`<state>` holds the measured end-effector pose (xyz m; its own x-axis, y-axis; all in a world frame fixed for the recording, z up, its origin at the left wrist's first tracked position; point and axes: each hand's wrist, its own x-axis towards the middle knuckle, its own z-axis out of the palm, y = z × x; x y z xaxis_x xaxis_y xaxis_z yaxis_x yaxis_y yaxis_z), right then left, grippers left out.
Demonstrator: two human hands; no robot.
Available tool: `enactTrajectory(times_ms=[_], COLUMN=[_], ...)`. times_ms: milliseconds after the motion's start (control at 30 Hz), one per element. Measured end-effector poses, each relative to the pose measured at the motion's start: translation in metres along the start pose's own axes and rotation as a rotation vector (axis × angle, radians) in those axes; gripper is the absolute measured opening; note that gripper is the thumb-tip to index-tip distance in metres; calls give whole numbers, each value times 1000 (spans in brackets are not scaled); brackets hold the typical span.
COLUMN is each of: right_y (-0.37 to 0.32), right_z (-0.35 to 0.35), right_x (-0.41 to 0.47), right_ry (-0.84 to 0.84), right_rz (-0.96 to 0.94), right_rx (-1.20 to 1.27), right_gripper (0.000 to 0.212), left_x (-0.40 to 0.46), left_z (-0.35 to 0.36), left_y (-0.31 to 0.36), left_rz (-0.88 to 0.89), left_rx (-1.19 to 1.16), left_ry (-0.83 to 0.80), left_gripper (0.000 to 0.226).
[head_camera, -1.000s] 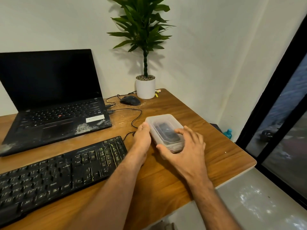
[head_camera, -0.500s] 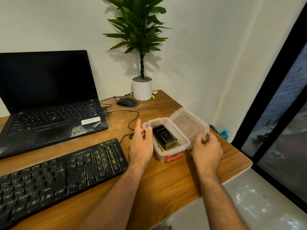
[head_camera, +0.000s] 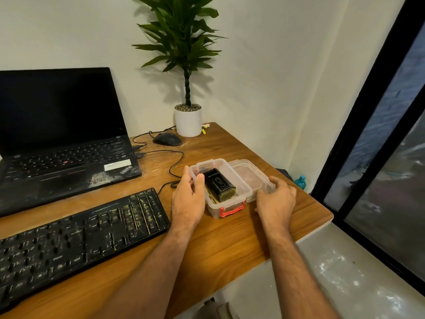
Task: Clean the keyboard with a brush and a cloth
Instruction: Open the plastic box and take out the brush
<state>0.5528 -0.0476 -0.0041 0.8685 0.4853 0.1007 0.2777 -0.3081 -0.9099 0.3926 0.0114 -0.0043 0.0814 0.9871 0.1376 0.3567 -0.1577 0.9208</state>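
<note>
Evidently light and rigid, brush (head_camera: 219,185) lying in open clear box (head_camera: 230,204) at frame centre, best pinched by black body; left hand (head_camera: 188,199) gripping box rim, right hand (head_camera: 276,199) curled on lid (head_camera: 251,178).

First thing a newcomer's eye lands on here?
The open clear plastic box near the desk's right edge, with a black brush inside. The left hand holds its left wall; the right hand holds the lid laid beside it. Left of that, the dusty black keyboard fills the desk front.
</note>
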Motion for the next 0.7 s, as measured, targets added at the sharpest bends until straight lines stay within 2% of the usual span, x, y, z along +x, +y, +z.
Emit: enactTrajectory(times_ms=[133,300,400,467,567,633,700], right_y=[-5,-14,-29,-44,-74,-91,-103], right_z=[-8,-12,-15,-15,-5,4,11], right_x=[-5,-15,-22,-25,-30,-33,-36], right_ry=[0,-30,1,-82,-305,-346,-351], right_rz=[-1,-182,-323,-433,-511,-531,-540], right_rx=[56,111,115,88,-290,-570,-732], right_gripper=[41,19,18,18,19,18,17], left_x=[0,2,3,2,1,2,3], left_z=[1,3,3,3,3,3,4], left_y=[-1,-6,-6,-5,-3,-5,-7], left_rz=[1,15,16,31,67,80,94], left_rx=[20,9,11,24,75,78,72], left_ry=[-3,7,2,1,3,7,6], left_gripper=[61,62,63,64,62,61,60])
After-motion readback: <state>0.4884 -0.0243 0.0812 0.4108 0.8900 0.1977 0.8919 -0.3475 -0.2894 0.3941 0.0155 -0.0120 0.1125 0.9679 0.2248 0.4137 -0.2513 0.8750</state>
